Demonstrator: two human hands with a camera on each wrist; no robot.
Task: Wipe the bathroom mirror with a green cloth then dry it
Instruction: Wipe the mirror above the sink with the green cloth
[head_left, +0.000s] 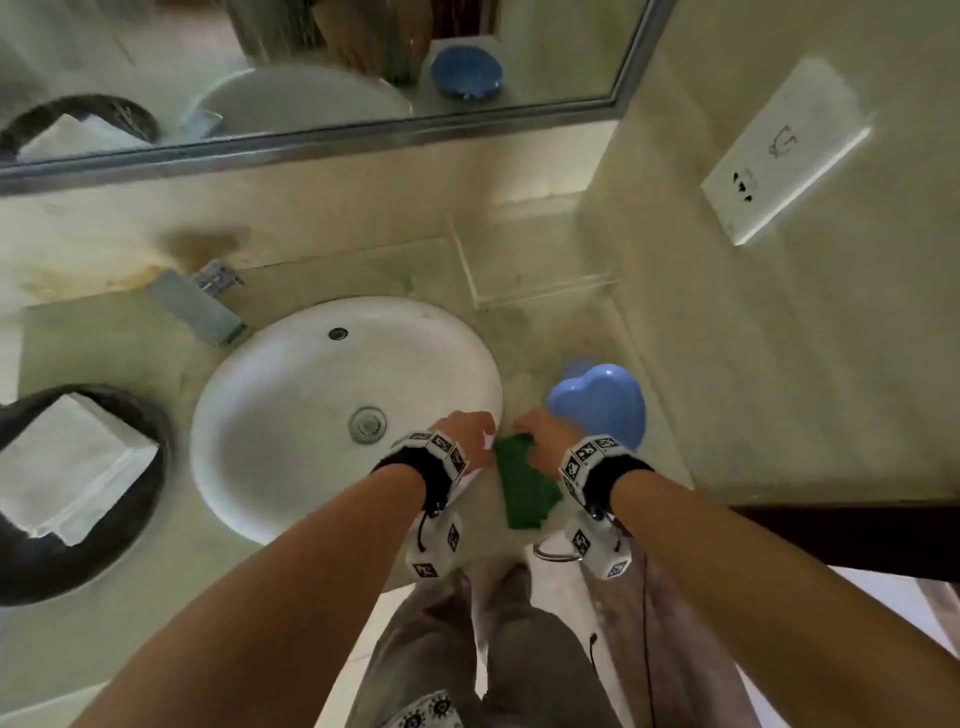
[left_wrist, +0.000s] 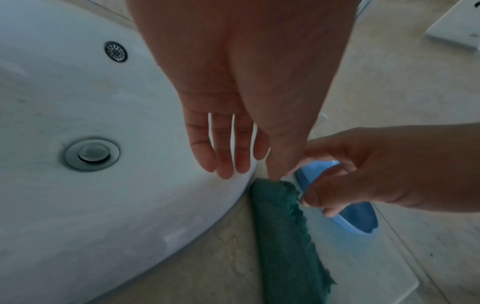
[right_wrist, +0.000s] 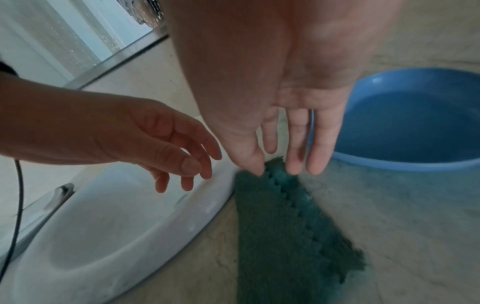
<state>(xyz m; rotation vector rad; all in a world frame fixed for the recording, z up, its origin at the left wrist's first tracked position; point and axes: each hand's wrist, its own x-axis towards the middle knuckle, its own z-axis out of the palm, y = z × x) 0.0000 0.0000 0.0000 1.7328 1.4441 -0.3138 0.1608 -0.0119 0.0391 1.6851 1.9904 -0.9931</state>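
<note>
Progress looks early: green terry cloth (head_left: 523, 486) lies folded flat on the beige stone bench (head_left: 582, 343), between the round white ceramic basin (head_left: 291, 374) on the left and the blue plastic bowl (head_left: 597, 400) on the right, its left edge just beside the basin rim. Both hands are over its far end. Right hand (right_wrist: 275, 102) is seen w/ fingers straight, thumb tip and fingertips (right_wrist: 293, 164) touching the cloth's far edge; no closed pinch is shown yet. Left hand (left_wrist: 244, 102) is relaxed, fingers extended and spread, its thumb tip at or on the cloth's far corner – contact can't be confirmed. Nothing is gripped by either hand as far as can be seen.

Metal-framed wall mirror (head_left: 311, 78) is at the far side, untouched by the cloth; droplets or speckles show on the glass in the right wrist view. Judged from this: cloth not yet lifted, wiping not begun, drying still to come. Folded white towel (head_left: 67, 478) in a dark round tray (head_left: 150, 415) at left is possibly for drying – not certain.
</note>
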